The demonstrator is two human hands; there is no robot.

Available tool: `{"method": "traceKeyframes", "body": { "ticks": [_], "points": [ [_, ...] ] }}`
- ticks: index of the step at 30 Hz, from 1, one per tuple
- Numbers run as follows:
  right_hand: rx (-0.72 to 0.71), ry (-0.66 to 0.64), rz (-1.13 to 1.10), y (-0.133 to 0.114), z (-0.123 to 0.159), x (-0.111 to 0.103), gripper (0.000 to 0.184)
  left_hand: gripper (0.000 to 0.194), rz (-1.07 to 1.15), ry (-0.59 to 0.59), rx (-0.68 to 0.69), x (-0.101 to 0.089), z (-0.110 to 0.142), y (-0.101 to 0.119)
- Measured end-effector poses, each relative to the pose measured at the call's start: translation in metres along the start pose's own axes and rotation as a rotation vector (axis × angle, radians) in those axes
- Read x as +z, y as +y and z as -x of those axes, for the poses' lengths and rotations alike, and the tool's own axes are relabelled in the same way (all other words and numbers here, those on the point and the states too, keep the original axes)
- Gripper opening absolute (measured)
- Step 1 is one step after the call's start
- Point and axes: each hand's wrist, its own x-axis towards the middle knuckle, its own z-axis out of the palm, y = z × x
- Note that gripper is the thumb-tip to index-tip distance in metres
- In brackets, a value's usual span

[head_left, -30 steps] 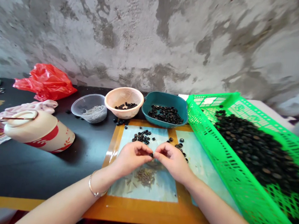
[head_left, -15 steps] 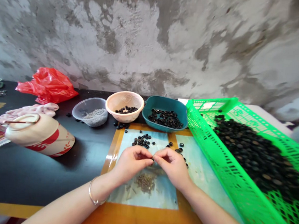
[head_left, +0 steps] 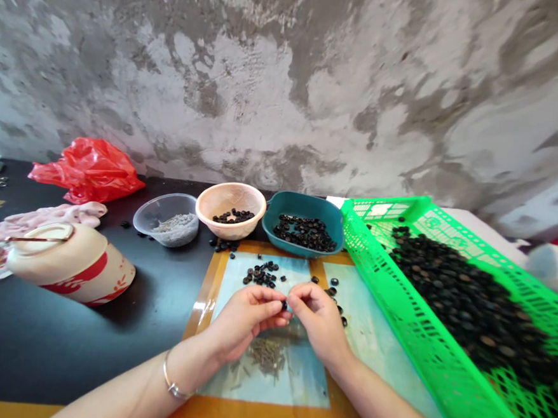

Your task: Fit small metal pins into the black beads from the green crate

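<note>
My left hand (head_left: 250, 309) pinches a small black round piece (head_left: 284, 305) between thumb and fingers. Close beside it, my right hand (head_left: 319, 323) has its thumb and forefinger pressed together near that piece. Whatever the right fingertips hold is too small to make out. Below the hands lies a loose pile of short thin brownish pins (head_left: 267, 355) on a pale blue sheet (head_left: 295, 385). Just beyond the left hand is a cluster of similar black round pieces (head_left: 261, 274), and a few more lie beyond the right hand.
A clear bowl (head_left: 145, 215) with grey bits, a pink bowl (head_left: 207, 207) and a teal basin (head_left: 279, 203) with black pieces line the back. A green crate (head_left: 394, 332) heaped with black discs stands right. At left are a cream-and-red container (head_left: 74, 265), pink gloves (head_left: 44, 218) and red bag (head_left: 91, 167).
The left hand has turned, so its fingers and the black piece show more. Right fingertips have come slightly away from the left ones. The whole view has tilted up a little.
</note>
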Motion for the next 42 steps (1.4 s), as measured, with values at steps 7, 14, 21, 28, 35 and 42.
{"method": "traceKeyframes", "body": {
  "ticks": [7,14,21,28,35,42],
  "points": [
    [-0.058,-0.005,0.071,0.001,0.002,0.001,0.018,0.027,0.059,-0.019,-0.050,-0.001,-0.001,0.000],
    [-0.084,-0.057,0.109,-0.004,-0.001,-0.003,0.019,0.030,-0.071,0.065,0.087,-0.005,-0.002,-0.001],
    [-0.102,-0.062,0.117,-0.010,0.000,-0.001,0.017,0.020,-0.316,0.093,0.224,-0.007,-0.002,-0.002],
    [-0.127,-0.054,0.126,-0.013,0.000,-0.001,0.018,0.021,-0.253,0.107,0.245,-0.005,-0.003,-0.008],
    [-0.087,-0.049,0.209,-0.011,0.001,-0.001,0.018,0.021,-0.265,0.119,0.221,-0.003,-0.002,-0.006],
    [-0.038,-0.052,0.496,-0.012,-0.018,-0.035,0.017,0.035,-0.055,0.087,0.092,-0.002,-0.005,-0.003]
  ]
}}
